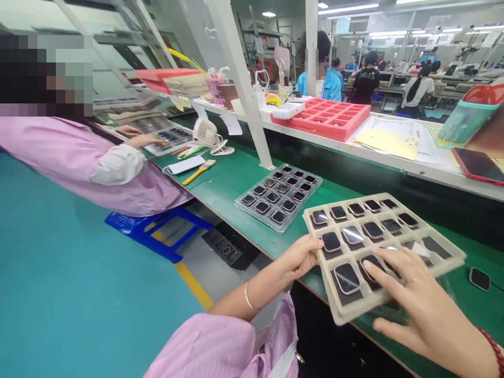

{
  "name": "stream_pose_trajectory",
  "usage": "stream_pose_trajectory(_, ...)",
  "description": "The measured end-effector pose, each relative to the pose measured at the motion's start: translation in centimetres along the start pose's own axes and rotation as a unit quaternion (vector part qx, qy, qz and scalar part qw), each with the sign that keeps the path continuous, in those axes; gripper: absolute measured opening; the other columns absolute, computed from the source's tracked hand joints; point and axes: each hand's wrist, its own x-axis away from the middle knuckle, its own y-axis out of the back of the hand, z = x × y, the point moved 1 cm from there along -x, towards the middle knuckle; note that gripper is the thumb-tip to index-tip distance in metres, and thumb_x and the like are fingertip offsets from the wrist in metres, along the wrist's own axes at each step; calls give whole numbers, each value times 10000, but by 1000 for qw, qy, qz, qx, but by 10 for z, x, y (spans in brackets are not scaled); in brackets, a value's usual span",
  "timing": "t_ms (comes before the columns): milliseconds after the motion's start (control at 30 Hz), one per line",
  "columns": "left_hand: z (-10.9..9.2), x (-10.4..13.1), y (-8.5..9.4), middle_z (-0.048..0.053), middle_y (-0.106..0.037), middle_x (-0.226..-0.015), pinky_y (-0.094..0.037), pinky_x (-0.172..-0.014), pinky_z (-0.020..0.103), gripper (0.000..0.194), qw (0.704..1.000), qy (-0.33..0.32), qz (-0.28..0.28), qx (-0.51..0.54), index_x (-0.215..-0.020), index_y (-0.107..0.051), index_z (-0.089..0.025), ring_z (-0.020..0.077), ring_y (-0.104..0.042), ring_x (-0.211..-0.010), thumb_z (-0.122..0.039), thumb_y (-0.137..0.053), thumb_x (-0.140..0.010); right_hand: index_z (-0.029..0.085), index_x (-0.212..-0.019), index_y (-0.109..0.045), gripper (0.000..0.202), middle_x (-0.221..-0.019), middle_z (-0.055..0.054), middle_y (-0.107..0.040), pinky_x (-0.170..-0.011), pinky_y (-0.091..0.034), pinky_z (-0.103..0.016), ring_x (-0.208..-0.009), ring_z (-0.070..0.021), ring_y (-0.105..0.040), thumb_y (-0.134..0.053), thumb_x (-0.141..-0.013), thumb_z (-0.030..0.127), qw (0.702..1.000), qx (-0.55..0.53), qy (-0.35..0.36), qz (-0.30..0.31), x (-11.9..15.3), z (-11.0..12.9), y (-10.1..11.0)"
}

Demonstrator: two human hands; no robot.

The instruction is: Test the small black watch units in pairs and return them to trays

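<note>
My left hand [303, 257] grips the left edge of a cream-coloured tray [334, 312], thumb on top at the rim. The tray is tilted above the bench and holds several square watch faces [347, 278] in its compartments. Over the tray's near right part, my right hand [421, 294] is spread, its index fingertip on or just above a watch face [374, 270] in the near row. That hand hides some of the compartments. A compartment at the right shows only its dark pad [436, 248]. Farther left on the bench lies a clear plastic tray [280, 228] of similar watch faces.
A single watch face [479, 279] lies on the green bench [220, 184] at right. A yellow brush [199, 172] and small fan [207, 134] are farther left. The shelf carries a red foam tray [346, 128]. At left sits a co-worker in a pink sleeve [59, 152].
</note>
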Motion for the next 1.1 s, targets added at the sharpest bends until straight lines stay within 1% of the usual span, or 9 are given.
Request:
stream_pose_trajectory(100,-28,-2,36,122,-711,-998,-524,-849,421,449,991,-99,-84,-16,-1125,-597,-110,269,-672,-915,-191,-655,-687,262,-1360,-433,544,-1417,-106,-396,-1031,-356,-513,-1275,-320,-405,-593,-842,310,997,6,-24,-73,18,-22,-15)
stream_pose_trajectory(300,-96,-12,107,90,-725,-884,-559,-760,357,417,946,-214,-232,-74,-1128,-588,-118,195,-683,-744,-173,-603,-715,290,-1205,-568,338,-1301,-65,-532,-924,-509,-425,-1198,-284,-503,-564,-872,349,997,-19,-79,-9,50,-62,-68)
stream_pose_trajectory(433,-119,-12,140,87,-720,-891,-558,-770,334,305,937,-173,-293,-78,-1039,-602,-125,176,-682,-767,-136,-578,-735,282,-1163,-590,291,-1267,-72,-562,-896,-541,-380,-1162,-260,-544,-541,-887,360,994,-46,-101,23,55,-66,-92)
stream_pose_trajectory(600,-122,4,163,90,-716,-879,-553,-754,280,236,932,-143,-318,-98,-969,-605,-123,162,-685,-772,-149,-621,-735,275,-1120,-605,255,-1280,-81,-546,-902,-536,-371,-1171,-254,-539,-516,-897,360,990,-77,-110,50,48,-60,-98)
stream_pose_trajectory(800,-130,23,181,126,-703,-706,-465,-500,212,390,884,18,-336,-326,-772,-640,-97,170,-662,-596,-486,-626,-750,281,-1027,-635,214,-1333,-75,-509,-933,-501,-439,-1247,-295,-462,-539,-870,390,986,-99,-119,61,41,-51,-97)
stream_pose_trajectory(867,-137,32,183,108,-644,-527,-367,-410,206,455,863,49,-357,-354,-620,-612,-91,160,-591,-445,-538,-662,-691,281,-1032,-631,224,-1339,-79,-505,-932,-494,-463,-1244,-306,-461,-556,-855,395,986,-100,-118,56,40,-49,-98)
stream_pose_trajectory(933,-143,42,175,55,-579,-424,-325,-413,207,445,816,33,-389,-427,-540,-578,-115,130,-516,-379,-528,-681,-668,269,-1019,-626,211,-1339,-90,-502,-925,-491,-475,-1241,-311,-462,-564,-848,376,986,-103,-119,48,39,-48,-98)
stream_pose_trajectory(1033,-139,43,134,20,-606,-493,-381,-531,224,352,702,-94,-381,-594,-561,-603,-154,129,-525,-476,-464,-637,-723,241,-975,-612,173,-1324,-110,-503,-908,-492,-472,-1222,-308,-474,-580,-830,330,985,-118,-119,42,32,-47,-98)
stream_pose_trajectory(1100,-118,28,94,28,-667,-650,-418,-630,249,237,688,-181,-295,-639,-707,-676,-183,163,-570,-615,-403,-605,-760,228,-955,-602,177,-1311,-119,-504,-907,-483,-477,-1197,-304,-489,-600,-809,328,984,-128,-117,47,25,-46,-97)
